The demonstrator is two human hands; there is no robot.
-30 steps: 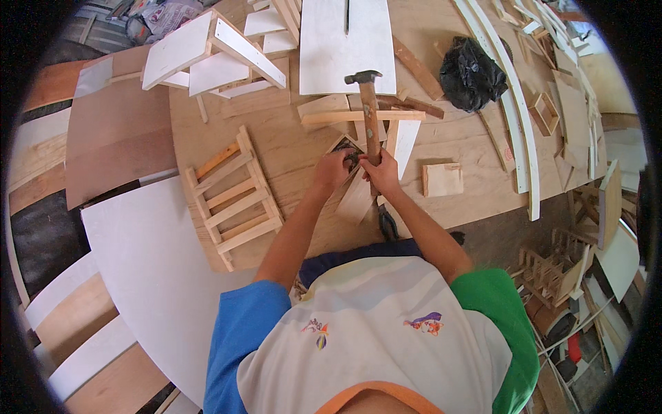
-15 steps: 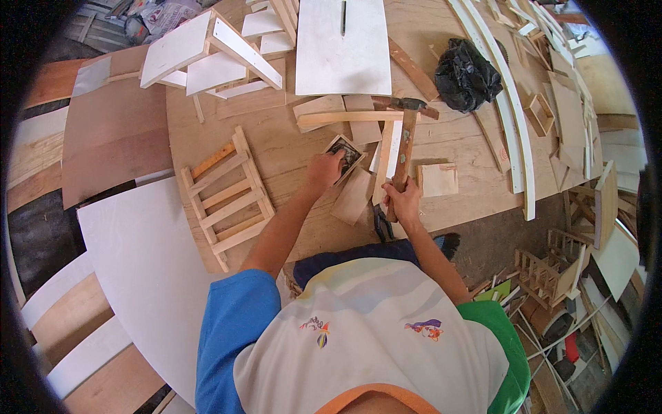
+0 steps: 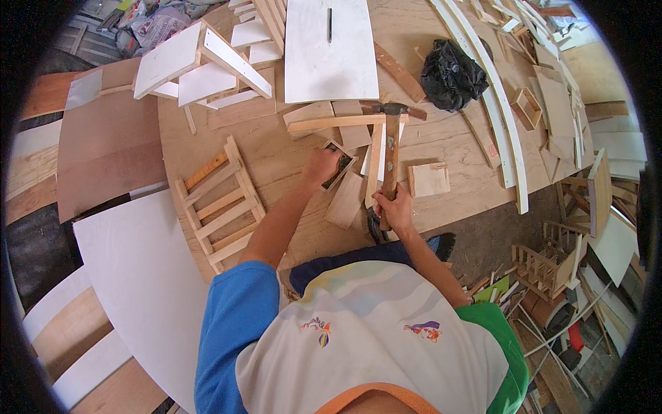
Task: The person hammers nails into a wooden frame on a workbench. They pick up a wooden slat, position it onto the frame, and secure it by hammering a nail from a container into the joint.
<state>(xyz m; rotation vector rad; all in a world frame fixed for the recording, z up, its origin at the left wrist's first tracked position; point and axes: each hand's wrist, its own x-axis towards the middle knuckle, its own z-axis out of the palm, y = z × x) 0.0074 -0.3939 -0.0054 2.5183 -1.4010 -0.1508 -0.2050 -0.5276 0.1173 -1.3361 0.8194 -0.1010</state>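
Note:
My left hand [image 3: 323, 168] reaches into a small open wooden box [image 3: 349, 163] on the table. Its fingertips are hidden among dark small pieces in the box, too small to name. In my right hand [image 3: 395, 209] is a hammer [image 3: 391, 148], gripped low on its wooden handle with the metal head pointing away from me. The hammer lies over a wooden frame of joined strips [image 3: 338, 123]. Below the right hand, a dark-handled tool [image 3: 376, 228] is partly covered. A loose wood block [image 3: 346, 200] rests between the box and the hammer.
A slatted wooden frame [image 3: 222, 203] lies at the left. White-topped stools [image 3: 207, 84] and a white board [image 3: 331, 65] with a pencil stand farther back. A black plastic bag [image 3: 453, 76] sits beside long white strips [image 3: 500, 124]. Wood scraps [image 3: 541, 331] crowd the lower right.
The whole view has shifted slightly left. My left hand covers more of the wooden box. My right hand still grips the hammer, which has moved slightly left and stands straighter.

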